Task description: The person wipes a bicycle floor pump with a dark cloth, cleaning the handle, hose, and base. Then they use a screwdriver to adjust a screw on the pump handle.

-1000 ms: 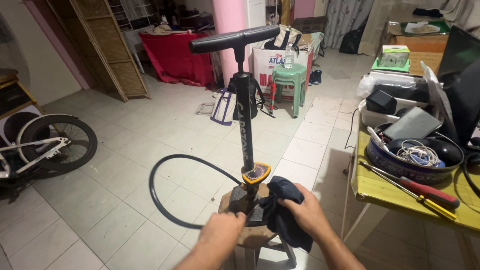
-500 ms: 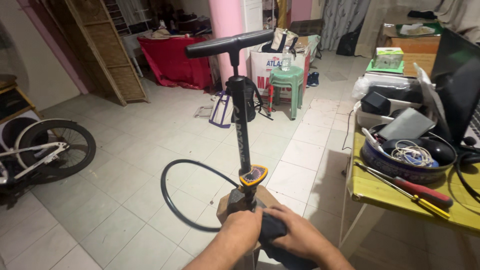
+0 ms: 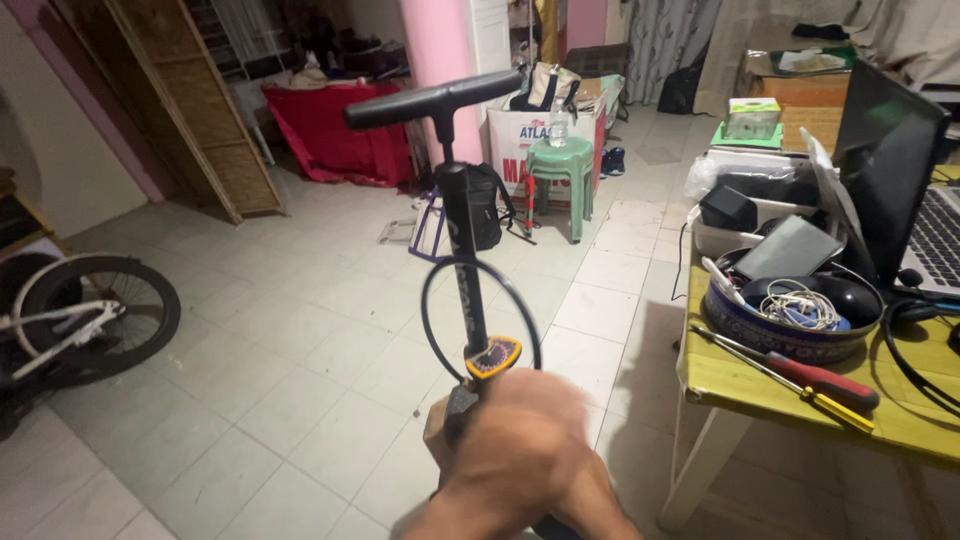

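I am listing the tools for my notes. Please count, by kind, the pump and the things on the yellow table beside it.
Floor pump: 1
Screwdrivers: 2
Round tin of cables: 1
Laptop: 1
Total: 5
A blurred hand covers the pump's base; which hand it is cannot be told.

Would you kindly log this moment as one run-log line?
hands: one blurred hand at pump base, side unclear | floor pump: upright on stool | hose: looped across barrel | grip: cannot tell

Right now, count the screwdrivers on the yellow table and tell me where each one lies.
2. The red-handled screwdriver lies in front of the round tin; the yellow-handled screwdriver lies beside it, nearer the yellow table edge. Others may be hidden inside the tin.
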